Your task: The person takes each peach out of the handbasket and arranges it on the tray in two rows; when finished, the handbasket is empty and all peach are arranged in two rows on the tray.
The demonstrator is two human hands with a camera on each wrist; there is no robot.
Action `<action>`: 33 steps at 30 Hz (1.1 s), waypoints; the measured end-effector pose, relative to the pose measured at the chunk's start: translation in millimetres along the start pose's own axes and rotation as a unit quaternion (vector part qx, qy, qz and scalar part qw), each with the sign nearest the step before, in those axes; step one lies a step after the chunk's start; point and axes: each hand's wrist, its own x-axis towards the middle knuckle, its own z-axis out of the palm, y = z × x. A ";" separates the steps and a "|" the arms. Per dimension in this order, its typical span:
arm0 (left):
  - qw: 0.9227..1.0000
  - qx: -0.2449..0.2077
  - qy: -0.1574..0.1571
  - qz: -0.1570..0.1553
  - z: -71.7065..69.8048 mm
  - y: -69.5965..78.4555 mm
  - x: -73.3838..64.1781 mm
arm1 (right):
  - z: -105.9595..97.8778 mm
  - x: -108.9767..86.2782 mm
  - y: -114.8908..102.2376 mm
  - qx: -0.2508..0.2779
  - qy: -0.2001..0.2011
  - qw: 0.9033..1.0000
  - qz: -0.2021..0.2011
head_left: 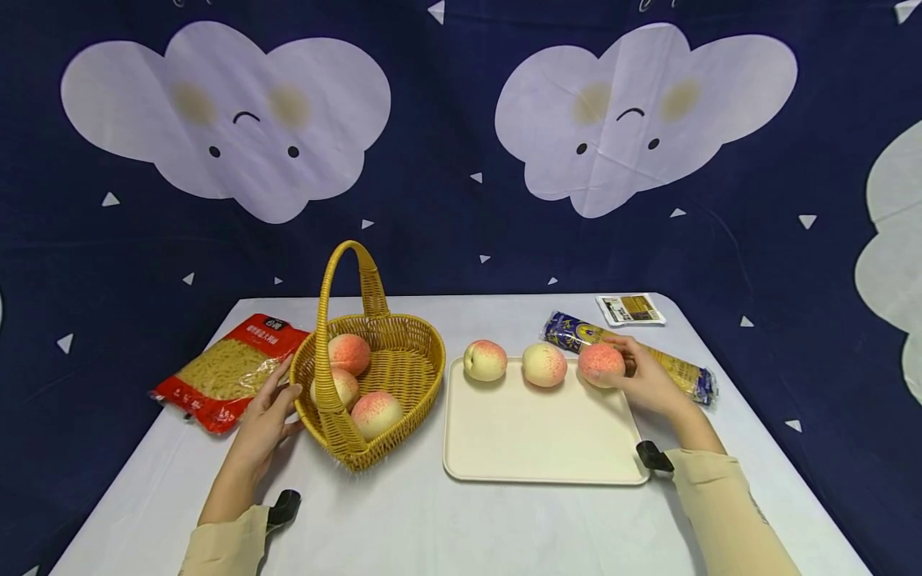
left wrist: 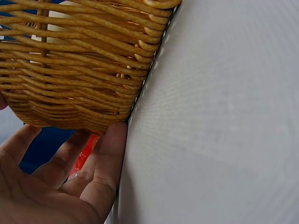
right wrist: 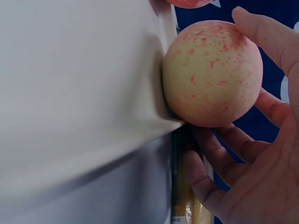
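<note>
Peach at the far right corner of the tray: my right hand pinches it, thumb on one side, fingers on the other. Under everything spreads the white bench, a broad strip of it running between me and both containers. Left of centre stands the wicker basket, its handle arching overhead; my left hand, fingers spread, touches its left side. Bare woven floor shows in its right half. Just right of it lies the tray, low-rimmed, its pale surface reaching from the far edge to the near rim. Beyond my left hand, the red pasta packet lies near the bench's left edge. The blue-and-yellow packet slants behind my right hand, and the small white packet lies near the bench's far right corner. Smallest are the fruit: three peaches in the basket's left and near part, and two more peaches along the tray's far edge, with narrow gaps between them and mine.
</note>
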 end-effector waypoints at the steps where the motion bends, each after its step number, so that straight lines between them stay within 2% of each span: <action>1: 1.000 0.001 0.000 0.000 -0.2 -0.4 0.2 | -0.7 0.3 -0.2 0.002 -0.001 1.000 0.001; 9: 1.000 -0.003 -0.001 -0.001 -0.4 -0.7 -0.6 | -9.6 4.6 -7.8 0.019 -0.003 1.000 -0.007; 18: 1.000 -0.006 0.004 0.000 0.3 1.6 -2.4 | -20.0 17.6 -36.0 -0.006 0.015 1.000 -0.015; 25: 1.000 -0.022 0.001 -0.008 0.8 2.9 -2.7 | -14.3 30.7 -75.3 0.014 -0.010 1.000 -0.026; 33: 1.000 -0.023 -0.001 -0.007 0.4 2.6 -1.5 | 8.7 52.4 -118.5 0.022 -0.052 0.996 -0.071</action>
